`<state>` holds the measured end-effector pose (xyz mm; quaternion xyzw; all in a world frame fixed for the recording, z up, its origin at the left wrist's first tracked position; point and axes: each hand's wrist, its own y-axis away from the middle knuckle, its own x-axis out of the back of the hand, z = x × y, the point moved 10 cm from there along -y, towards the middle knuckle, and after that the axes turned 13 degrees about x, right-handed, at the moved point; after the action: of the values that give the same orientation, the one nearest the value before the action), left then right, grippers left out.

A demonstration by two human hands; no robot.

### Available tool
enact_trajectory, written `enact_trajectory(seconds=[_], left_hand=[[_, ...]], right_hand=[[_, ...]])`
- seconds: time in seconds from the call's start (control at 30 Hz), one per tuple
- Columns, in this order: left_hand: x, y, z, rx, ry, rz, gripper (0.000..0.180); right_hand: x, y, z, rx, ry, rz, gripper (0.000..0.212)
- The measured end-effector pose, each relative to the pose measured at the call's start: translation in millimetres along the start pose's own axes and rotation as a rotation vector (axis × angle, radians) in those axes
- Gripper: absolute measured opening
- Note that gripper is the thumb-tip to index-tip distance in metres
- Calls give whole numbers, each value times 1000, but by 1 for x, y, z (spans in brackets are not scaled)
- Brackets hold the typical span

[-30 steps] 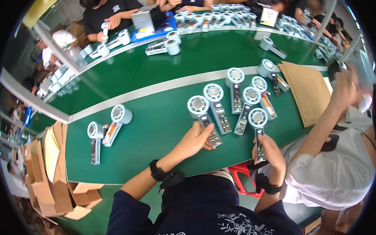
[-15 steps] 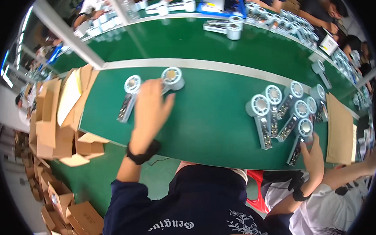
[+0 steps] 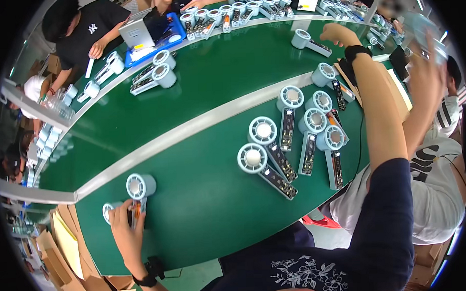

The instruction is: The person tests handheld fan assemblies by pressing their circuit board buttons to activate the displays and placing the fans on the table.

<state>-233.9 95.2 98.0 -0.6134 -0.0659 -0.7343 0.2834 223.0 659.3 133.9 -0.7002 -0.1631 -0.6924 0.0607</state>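
My left hand [image 3: 125,221] is closed around the handle of a light-blue handheld fan [image 3: 141,186] at the near left of the green table. Its round, spoked head points away from me. Beside that hand lies another fan [image 3: 108,212], partly hidden by my fingers. My right arm stretches far to the right, across the metal rail. The right hand [image 3: 340,35] hovers by the handle end of a single fan [image 3: 301,39] on the far green surface, fingers loosely bent and seemingly apart from it. Several fans with bared circuit boards, one of them nearest [image 3: 252,158], lie at the table's right.
A metal rail [image 3: 191,127] divides the near table from the far surface. Two fans [image 3: 164,75] and a blue tray [image 3: 177,40] are across it. At right, a co-worker's hand [image 3: 428,79] lifts a blurred light-blue item. Cardboard [image 3: 67,254] stands at left.
My view has turned right. My right hand has left the fan group and reached over the rail to the far surface. My left hand now grips a fan at the left.
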Motion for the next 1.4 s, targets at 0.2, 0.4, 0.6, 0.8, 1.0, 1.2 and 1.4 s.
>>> enact_trajectory(seconds=[0.2,0.4,0.6,0.8,1.0,1.2,1.4], left_hand=[[-25,8,-6,88,49,-75,45],[-34,17,-27,525,415,-75,51],[-57,20,-16,260,17,-176,48],[-55,24,27,175,-19,-161,59],[-45,46,29,71,282,-190,61],[-69,55,17,144,693,-714,61],[-95,85,22,483,1102,-868,45]], right_hand=[[-55,-58,39,199,8,282,42],[-77,-55,-26,111,81,-84,44],[-91,-65,-39,32,-202,-239,21],[-26,-26,-122,300,118,-365,25],[-12,125,-264,618,-311,-325,45],[-83,283,-355,708,-1084,-485,36],[-175,393,-381,466,-1642,-741,33]])
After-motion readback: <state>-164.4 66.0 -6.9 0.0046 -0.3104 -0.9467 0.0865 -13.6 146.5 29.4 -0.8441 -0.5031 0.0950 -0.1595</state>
